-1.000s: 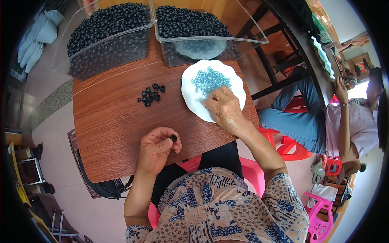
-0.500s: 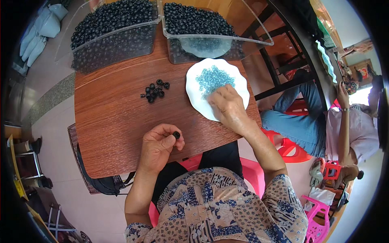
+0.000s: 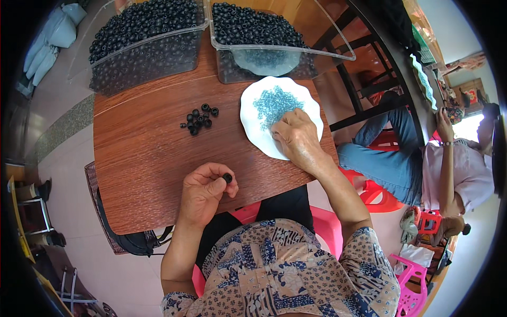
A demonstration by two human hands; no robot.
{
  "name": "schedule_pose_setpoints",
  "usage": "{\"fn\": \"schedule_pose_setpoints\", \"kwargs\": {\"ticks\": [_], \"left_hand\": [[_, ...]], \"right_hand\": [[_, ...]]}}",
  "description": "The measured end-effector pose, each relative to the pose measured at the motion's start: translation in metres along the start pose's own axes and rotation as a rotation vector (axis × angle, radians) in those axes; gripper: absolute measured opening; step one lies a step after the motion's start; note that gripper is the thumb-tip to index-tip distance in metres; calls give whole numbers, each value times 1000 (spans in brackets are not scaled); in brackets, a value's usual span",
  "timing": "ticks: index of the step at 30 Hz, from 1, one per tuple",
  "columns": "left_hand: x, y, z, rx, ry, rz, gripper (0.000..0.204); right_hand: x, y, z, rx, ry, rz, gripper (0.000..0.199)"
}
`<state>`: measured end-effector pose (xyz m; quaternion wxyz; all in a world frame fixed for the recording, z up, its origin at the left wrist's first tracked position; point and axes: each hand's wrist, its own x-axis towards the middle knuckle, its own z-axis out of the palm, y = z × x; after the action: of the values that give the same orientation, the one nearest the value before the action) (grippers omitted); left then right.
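Observation:
Between the thumb and fingers of my left hand (image 3: 203, 191) is a small round black piece with a hole (image 3: 227, 178), held just above the table's near edge. My right hand (image 3: 298, 136) is over a white scalloped plate (image 3: 256, 138), its fingers pinched together at the near side of a pile of tiny clear bluish pieces (image 3: 277, 105). Whatever lies in that pinch is hidden. A loose group of similar black pieces (image 3: 198, 120) sits on the brown wooden table (image 3: 153, 153), left of the plate.
Two clear plastic bins (image 3: 150, 58) (image 3: 227, 66) full of black pieces stand at the table's far side. To the right, another person (image 3: 454, 169) sits at a dark table (image 3: 393, 58) holding another scalloped plate (image 3: 422, 79). A dark bag (image 3: 134, 240) is beside the table at left.
My right hand has settled from a blur into a still pinch at the pile. My left hand keeps hold of the black piece, and the whole view has shifted slightly.

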<state>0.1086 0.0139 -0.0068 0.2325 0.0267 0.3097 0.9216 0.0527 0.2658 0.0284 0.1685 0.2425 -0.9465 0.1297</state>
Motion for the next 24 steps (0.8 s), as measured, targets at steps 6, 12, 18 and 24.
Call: {"fn": "schedule_pose_setpoints", "kwargs": {"ticks": [6,12,18,24], "left_hand": [[0,-1,3,9,30,9,22],[-2,-5,6,40,94,58,20],[-4,-12,10,179,151,137,23],[-5,-13,16,219,187,132,19]], "right_hand": [[2,-9,-5,-88,-6,-65,14],[13,-51,-38,255,6,-79,17],[23,-75,-44,577,-227,-100,17],[25,-78,-40,489,-299,-113,15]]}}
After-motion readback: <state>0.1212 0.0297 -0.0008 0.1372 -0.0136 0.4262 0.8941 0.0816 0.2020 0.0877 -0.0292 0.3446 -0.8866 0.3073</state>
